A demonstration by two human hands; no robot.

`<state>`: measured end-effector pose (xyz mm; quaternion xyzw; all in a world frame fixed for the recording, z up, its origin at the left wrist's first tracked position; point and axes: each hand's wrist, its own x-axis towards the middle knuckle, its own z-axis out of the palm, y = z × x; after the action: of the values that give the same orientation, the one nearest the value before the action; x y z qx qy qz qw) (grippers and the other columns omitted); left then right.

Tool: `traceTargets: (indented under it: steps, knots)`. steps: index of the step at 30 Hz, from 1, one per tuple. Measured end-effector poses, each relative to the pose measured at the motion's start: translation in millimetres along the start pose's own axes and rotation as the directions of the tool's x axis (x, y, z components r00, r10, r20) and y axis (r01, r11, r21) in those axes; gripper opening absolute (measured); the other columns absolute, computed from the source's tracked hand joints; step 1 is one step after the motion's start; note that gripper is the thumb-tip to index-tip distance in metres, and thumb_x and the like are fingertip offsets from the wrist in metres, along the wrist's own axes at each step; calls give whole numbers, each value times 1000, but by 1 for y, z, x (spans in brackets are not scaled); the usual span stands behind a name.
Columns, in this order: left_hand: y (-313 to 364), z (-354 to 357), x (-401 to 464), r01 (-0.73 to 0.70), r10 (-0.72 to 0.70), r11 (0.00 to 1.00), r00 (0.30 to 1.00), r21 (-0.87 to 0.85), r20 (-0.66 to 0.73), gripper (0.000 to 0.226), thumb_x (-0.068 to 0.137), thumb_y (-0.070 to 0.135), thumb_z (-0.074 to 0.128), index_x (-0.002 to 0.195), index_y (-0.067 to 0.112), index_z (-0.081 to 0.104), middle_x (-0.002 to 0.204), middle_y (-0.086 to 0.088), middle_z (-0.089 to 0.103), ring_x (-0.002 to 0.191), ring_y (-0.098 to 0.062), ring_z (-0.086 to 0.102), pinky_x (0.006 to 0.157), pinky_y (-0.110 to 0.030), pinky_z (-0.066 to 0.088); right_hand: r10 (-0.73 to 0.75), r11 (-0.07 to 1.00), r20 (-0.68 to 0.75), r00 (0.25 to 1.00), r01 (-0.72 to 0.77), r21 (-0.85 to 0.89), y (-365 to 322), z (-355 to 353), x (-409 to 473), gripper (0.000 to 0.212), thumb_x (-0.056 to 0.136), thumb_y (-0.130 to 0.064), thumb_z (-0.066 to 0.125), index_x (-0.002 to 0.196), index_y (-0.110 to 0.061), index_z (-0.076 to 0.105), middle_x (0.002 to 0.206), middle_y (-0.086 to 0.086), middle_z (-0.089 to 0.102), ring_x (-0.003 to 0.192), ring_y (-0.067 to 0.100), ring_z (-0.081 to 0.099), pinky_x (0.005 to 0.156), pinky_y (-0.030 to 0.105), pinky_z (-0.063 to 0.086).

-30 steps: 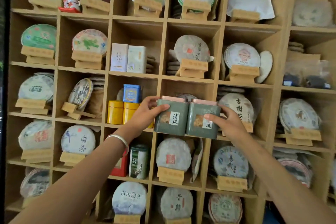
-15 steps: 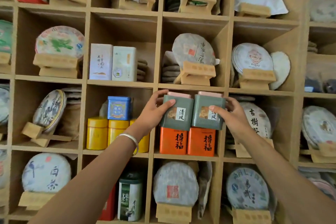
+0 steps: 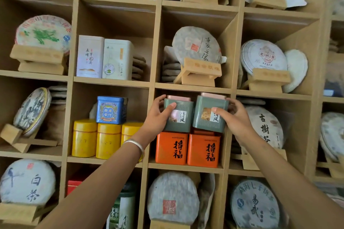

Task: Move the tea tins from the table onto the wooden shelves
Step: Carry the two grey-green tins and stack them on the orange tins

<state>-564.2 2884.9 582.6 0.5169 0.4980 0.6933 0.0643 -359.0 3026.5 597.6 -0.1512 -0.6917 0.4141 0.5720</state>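
Spanning the whole frame, wooden shelves (image 3: 152, 42) in square compartments. At far left, paper-wrapped tea cakes (image 3: 43, 32) propped on small wooden stands. Left of centre, two white cartons (image 3: 104, 57) upright side by side; in the compartment below, three yellow canisters (image 3: 96, 139) in a row, with a blue tin (image 3: 110, 109) stacked on top. Reaching up from lower left, left hand (image 3: 158, 117) with a silver bangle (image 3: 135, 145) at the wrist, thumb curled across the front of the left green tin (image 3: 179, 117), fingers wrapped around its left side. Just beside it and touching, right green tin (image 3: 210, 113), both with pink lids, both resting on top of two orange tins (image 3: 188, 148) in the centre compartment. Gripping the right green tin, right hand (image 3: 236, 117): thumb pressed on the front label, fingers curled round the right side. Further right, more wrapped tea cakes on stands.
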Motion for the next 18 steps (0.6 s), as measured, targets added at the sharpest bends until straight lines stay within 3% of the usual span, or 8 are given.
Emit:
traceTargets:
  steps: [4,9,18]
  knots:
    - [-7,11,7,-12,12,1000,1000,23,-24,65,94,38,56,150,24,24,139,-6,46,110,-16,60,80,-27,57,-18,1000,25,1000,18,-3,8,0,2,59,70,-29,84,118,-34,51,113,-10,60,87,1,67,58,16,54]
    - [-14,19,17,-29,36,993,998,117,-60,68,95,43,52,152,27,16,146,-9,36,125,-24,49,99,-46,49,-50,999,37,998,51,-12,16,1,3,65,67,-32,85,122,-32,50,118,-11,59,99,6,64,64,19,55]
    - [-32,22,28,34,-24,995,995,96,-100,65,99,40,45,153,21,14,145,-11,40,127,-23,48,106,-45,43,-80,996,34,996,81,-27,31,2,0,75,64,-34,85,129,-29,48,122,-10,58,107,6,61,69,19,55]
